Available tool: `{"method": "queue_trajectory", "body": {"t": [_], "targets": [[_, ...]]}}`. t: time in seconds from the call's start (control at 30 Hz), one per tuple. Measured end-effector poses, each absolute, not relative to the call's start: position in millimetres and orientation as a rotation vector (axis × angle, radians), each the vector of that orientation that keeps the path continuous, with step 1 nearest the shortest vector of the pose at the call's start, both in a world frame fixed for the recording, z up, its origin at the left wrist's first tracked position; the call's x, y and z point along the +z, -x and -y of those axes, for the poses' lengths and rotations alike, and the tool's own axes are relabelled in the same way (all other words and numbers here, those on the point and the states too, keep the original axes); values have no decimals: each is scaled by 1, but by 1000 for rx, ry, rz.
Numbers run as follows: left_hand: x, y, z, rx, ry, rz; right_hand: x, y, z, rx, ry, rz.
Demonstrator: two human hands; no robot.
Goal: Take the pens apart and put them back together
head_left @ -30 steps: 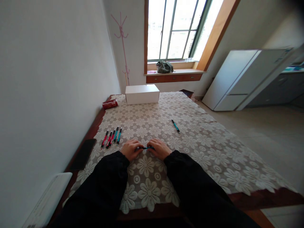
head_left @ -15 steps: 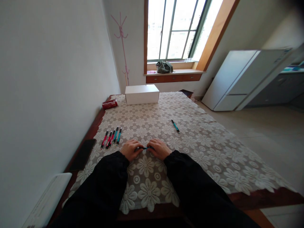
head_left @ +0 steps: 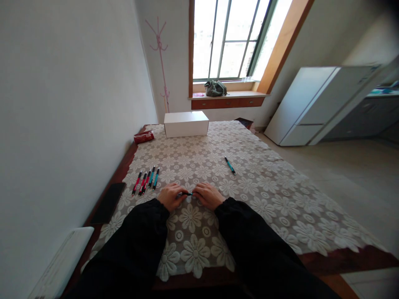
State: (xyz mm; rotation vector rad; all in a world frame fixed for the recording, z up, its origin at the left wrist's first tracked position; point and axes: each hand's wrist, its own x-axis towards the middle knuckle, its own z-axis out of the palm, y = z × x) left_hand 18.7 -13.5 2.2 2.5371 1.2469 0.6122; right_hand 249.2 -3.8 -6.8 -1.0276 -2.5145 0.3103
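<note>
Head view: your left hand [head_left: 171, 196] and right hand [head_left: 208, 195] pinch one pen [head_left: 190, 194] between their fingers; likely two-handed handling; next move needs steady grips.

Near: held pen [head_left: 190, 194] is showing teal and black. Left: three pens [head_left: 143, 181] are showing red and black, two pens [head_left: 152, 176] teal and black. Tablecloth [head_left: 255, 195] is displaying whitish flowers on grey-brown ground. Far: box [head_left: 186, 126] is showing white.

Home interior, floral lace tablecloth [head_left: 258, 211] over a dark wooden table [head_left: 352, 259], pink coat stand [head_left: 161, 47], wood-framed window [head_left: 230, 41], white refrigerator [head_left: 311, 104] beside grey kitchen cabinets [head_left: 358, 118].
</note>
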Motion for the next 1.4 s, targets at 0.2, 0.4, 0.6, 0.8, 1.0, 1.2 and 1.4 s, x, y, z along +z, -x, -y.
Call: {"method": "queue_trajectory", "body": {"t": [0.2, 0.4, 0.6, 0.8, 1.0, 1.2, 1.4], "targets": [[1, -18, 13, 632, -2535, -1259, -8, -250, 3, 359, 1042, 2491], [3, -19, 14, 624, -2533, -1246, -7, -249, 4, 333, 1035, 2501], [4, -19, 16, 638, -2514, -1267, -7, -249, 4, 333, 1041, 2496], [5, -20, 17, 650, -2510, -1271, -7, -249, 4, 325, 1038, 2507], [6, -21, 18, 649, -2503, -1268, -4, -249, 6, 311, 1031, 2506], [9, -22, 19, 653, -2479, -1283, -5, -249, 5, 327, 1037, 2512], [8, -22, 19, 639, -2478, -1281, -5, -249, 5, 309, 1043, 2520]]}}
